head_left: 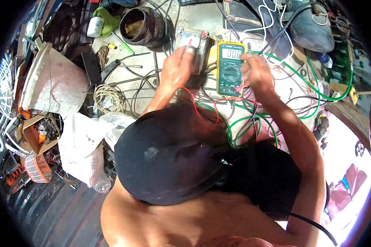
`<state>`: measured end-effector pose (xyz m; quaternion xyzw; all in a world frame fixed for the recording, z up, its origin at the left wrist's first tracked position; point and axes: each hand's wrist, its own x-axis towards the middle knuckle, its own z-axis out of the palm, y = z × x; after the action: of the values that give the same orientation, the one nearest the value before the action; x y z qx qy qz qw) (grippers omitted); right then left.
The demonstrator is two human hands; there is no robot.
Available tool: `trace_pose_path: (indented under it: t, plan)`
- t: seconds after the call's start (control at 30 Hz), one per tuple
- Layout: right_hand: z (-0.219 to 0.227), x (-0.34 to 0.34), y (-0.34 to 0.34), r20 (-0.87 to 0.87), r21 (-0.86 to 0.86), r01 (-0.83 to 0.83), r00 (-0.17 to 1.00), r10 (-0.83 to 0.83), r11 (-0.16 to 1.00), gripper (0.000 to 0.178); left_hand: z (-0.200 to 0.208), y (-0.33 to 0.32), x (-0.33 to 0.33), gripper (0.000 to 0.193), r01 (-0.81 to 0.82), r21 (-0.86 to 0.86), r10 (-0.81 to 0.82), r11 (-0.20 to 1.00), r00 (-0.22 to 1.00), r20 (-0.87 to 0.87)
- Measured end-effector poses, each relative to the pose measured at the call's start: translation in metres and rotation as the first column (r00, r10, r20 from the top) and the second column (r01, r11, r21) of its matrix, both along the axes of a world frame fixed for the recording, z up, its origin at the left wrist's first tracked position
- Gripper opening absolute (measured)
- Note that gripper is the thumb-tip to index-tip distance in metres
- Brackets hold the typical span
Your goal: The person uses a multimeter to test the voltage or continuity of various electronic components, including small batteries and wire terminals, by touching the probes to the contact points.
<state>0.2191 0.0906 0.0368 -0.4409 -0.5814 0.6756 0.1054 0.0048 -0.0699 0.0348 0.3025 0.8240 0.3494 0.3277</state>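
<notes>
One thin red wire (193,99) loops nearest the body; one right hand (257,74) rests its fingers against the right edge of one yellow-rimmed, green-faced rectangular digital multimeter (229,76), display upward; whether they clamp it cannot be told; one left hand (178,68) is bunched over one grey rectangular box (201,55), left of the multimeter; its grip likewise cannot be told; beyond stands one dark, round, open-mouthed pot (153,31); the pale surface (203,15) carries black and green cables; the cluttered room shows one tilted off-white bucket (57,82) and one white plastic grille (4,88), both leftward.
</notes>
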Motion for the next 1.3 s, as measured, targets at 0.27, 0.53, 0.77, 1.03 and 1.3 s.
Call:
trace_pose_path:
  t: [0.27,0.53,0.77,1.03,1.3]
  plan:
    - [0.007,-0.056,-0.070,-0.075,-0.286,-0.181,0.983,0.167,0.941,0.044,-0.022,0.003,-0.041,0.038,-0.048,-0.061,0.034,0.997,0.974,-0.222]
    - [-0.016,-0.066,-0.069,-0.073,-0.334,-0.149,0.989,0.132,0.931,0.044,-0.009,0.005,-0.046,0.035,-0.058,-0.143,0.056,0.988,0.998,-0.017]
    - [-0.015,-0.068,-0.066,-0.035,-0.325,-0.159,0.987,0.156,0.932,0.041,-0.015,0.007,-0.049,0.034,-0.028,-0.128,0.021,0.991,0.998,-0.059]
    - [-0.011,-0.081,-0.061,-0.016,-0.338,-0.105,0.994,0.105,0.935,0.038,-0.016,0.011,-0.057,0.035,-0.012,-0.112,0.005,0.994,0.998,-0.062]
    - [-0.020,-0.101,-0.054,0.008,-0.367,-0.043,0.999,0.049,0.929,0.035,-0.008,0.015,-0.056,0.032,-0.016,-0.131,0.023,0.991,0.999,0.048]
